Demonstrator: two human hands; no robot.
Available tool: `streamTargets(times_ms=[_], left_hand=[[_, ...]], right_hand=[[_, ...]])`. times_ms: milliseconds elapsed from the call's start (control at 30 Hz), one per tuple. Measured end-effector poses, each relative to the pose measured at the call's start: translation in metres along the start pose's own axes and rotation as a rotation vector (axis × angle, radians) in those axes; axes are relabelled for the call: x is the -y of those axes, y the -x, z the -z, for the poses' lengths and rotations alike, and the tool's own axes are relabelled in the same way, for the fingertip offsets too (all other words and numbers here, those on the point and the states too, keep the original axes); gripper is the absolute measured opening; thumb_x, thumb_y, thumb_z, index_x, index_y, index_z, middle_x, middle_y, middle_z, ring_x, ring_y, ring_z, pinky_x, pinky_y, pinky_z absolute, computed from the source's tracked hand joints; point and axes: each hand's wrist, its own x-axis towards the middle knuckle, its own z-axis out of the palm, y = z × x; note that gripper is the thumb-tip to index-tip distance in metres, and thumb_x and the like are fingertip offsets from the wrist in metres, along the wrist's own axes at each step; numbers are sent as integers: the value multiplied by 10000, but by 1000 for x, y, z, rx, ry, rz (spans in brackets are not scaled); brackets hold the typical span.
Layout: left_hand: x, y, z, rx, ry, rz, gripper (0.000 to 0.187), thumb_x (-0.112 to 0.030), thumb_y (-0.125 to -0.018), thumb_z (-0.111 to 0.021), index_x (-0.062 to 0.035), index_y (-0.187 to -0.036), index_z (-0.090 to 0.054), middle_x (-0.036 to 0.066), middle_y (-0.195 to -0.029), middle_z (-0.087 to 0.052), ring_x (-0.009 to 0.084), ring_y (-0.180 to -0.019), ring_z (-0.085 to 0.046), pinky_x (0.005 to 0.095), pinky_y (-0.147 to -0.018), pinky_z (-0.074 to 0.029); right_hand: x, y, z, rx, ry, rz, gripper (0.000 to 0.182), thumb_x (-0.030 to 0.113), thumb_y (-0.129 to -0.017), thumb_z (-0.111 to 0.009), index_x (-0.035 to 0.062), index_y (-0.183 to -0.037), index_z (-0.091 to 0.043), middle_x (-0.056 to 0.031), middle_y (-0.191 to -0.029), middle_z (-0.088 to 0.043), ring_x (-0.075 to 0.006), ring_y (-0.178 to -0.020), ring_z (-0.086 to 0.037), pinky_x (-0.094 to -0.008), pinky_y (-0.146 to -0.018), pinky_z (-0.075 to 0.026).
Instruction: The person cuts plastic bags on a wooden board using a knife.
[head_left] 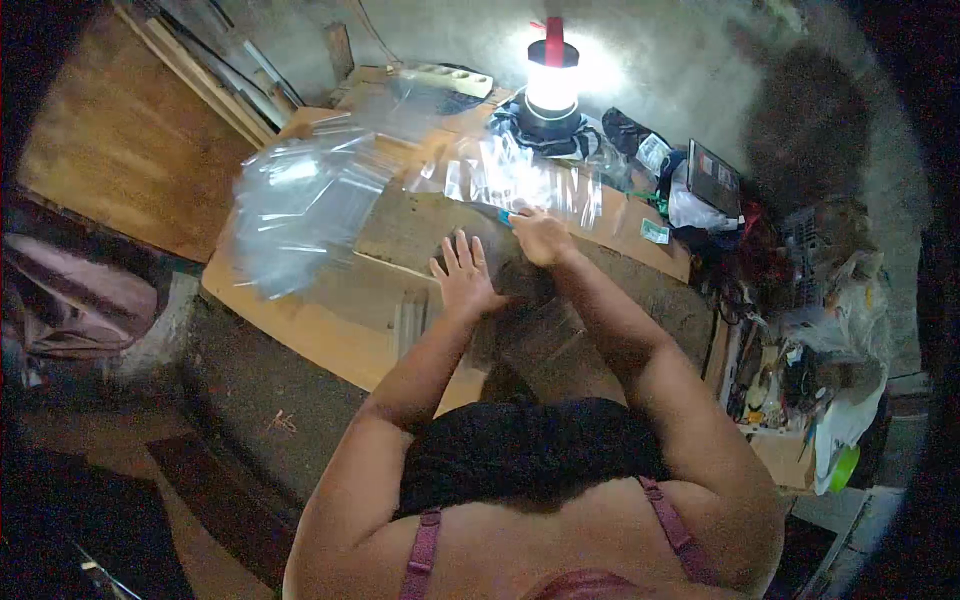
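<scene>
My left hand lies flat with its fingers spread, palm down on a wooden board and clear plastic sheeting. To its upper right, my right hand is closed around a blue-handled knife, whose thin dark blade points left across the board's far part. Just beyond the blade, a row of clear plastic strips shines under the lamp. On the left, a large fanned pile of clear plastic pieces covers part of the table. The plastic's edges under my left hand are hard to make out.
A bright lantern stands at the back beside a power strip. Along the right are a dark box, bags and clutter. A wooden panel leans at the left, and a small green packet lies near the right edge.
</scene>
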Motion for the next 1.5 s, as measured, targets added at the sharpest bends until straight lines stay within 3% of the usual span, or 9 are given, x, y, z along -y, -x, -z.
streamTargets(times_ms=[267, 367, 600, 700, 767, 933, 1167, 1267, 1500], left_hand=[[146, -36, -25, -740, 280, -252, 111, -163, -736, -492, -90, -806, -540, 76, -836, -564, 248, -701, -546, 360, -585, -439], [253, -81, 27, -946, 342, -245, 107, -167, -727, -487, -69, -700, -520, 106, -668, -542, 287, -638, -540, 390, -559, -431], [317, -130, 137, -284, -226, 337, 341, -265, -768, -468, -205, -1102, -495, 126, -966, -564, 286, -874, -541, 434, -736, -413], [326, -176, 93, -322, -443, 358, 667, -418, -742, -499, -239, -1304, -189, 87, -1352, -191, 275, -1237, -174, 593, -903, -128], [297, -187, 69, -648, -369, 10, 689, -437, -713, -514, -146, -1280, -254, 149, -1301, -275, 321, -1186, -266, 518, -898, -242], [150, -183, 50, 24, 31, 141, 529, -510, -709, -452, -61, -956, -586, 180, -961, -571, 301, -895, -554, 396, -764, -430], [155, -230, -1, 181, 107, -30, 426, -456, -666, -554, -63, -807, -637, 154, -851, -607, 283, -814, -585, 352, -710, -453], [188, -248, 22, -139, 497, -95, 209, -266, -677, -604, -64, -725, -631, 150, -763, -608, 277, -702, -587, 364, -636, -449], [214, -206, 230, -852, -186, -126, 204, -267, -774, -475, -116, -770, -613, 145, -703, -588, 285, -664, -584, 377, -570, -463]], right_hand=[[5, 77, -1, -141, 128, -104, 268, 109, -711, -507, 89, -978, -526, -116, -869, -517, -288, -804, -515, -384, -694, -435], [10, 110, 7, -258, 181, -137, 281, 117, -713, -518, 92, -993, -525, -108, -895, -522, -297, -798, -513, -387, -673, -435], [-8, 132, -10, -509, 78, -85, 351, 120, -623, -577, 126, -971, -535, -102, -864, -522, -304, -781, -498, -400, -667, -414], [1, 132, -6, -498, 64, -95, 368, 61, -627, -578, 109, -987, -524, -102, -872, -528, -298, -783, -504, -392, -680, -412], [5, 129, -4, -513, 94, -111, 369, 8, -646, -568, 99, -1000, -513, -97, -865, -531, -293, -780, -508, -393, -691, -410], [0, 132, -2, -374, 33, -135, 389, -25, -638, -543, 96, -1006, -509, -99, -867, -531, -296, -803, -507, -388, -707, -413], [10, 131, -1, -457, 96, -181, 382, -10, -631, -564, 97, -996, -525, -94, -875, -530, -288, -819, -508, -379, -710, -423], [6, 131, 1, -477, 54, -178, 369, 13, -641, -577, 97, -996, -525, -90, -879, -531, -288, -807, -511, -377, -701, -426], [6, 131, -8, -508, 122, -192, 317, 17, -669, -559, 96, -976, -538, -92, -876, -536, -297, -791, -515, -384, -680, -429]])
